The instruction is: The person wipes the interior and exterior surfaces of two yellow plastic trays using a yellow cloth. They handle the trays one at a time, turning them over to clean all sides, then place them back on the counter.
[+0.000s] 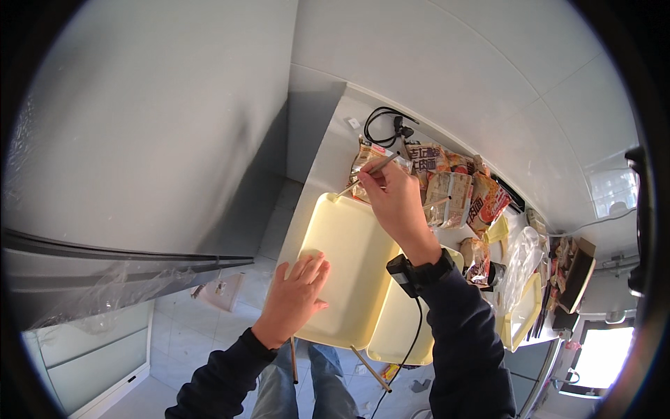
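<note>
A shallow pale-yellow plastic tray (pixel 348 267) lies before me, near the counter's left side. Spread over its left rim, my left hand (pixel 301 293) rests with fingers apart. My right hand (pixel 392 196) pinches a thin metal tube (pixel 384 162), whose lower end meets the tray's far left corner. Two more tubes, one at the left (pixel 294 361) and one at the right (pixel 370 369), stick out from the tray's near corners. Another tube (pixel 438 201) shows just beyond my right hand; its lower end is hidden. A second yellow tray (pixel 400 330) sits to the right, partly covered by my right arm.
Several instant-noodle packets (pixel 447 196) lie along the wall beside a coiled black cable (pixel 384 125). Further right are clear plastic wrap (pixel 521 251), another yellow plastic part (pixel 523 314) and an open cardboard box (pixel 578 275). A large grey appliance-like panel (pixel 157 131) stands at left.
</note>
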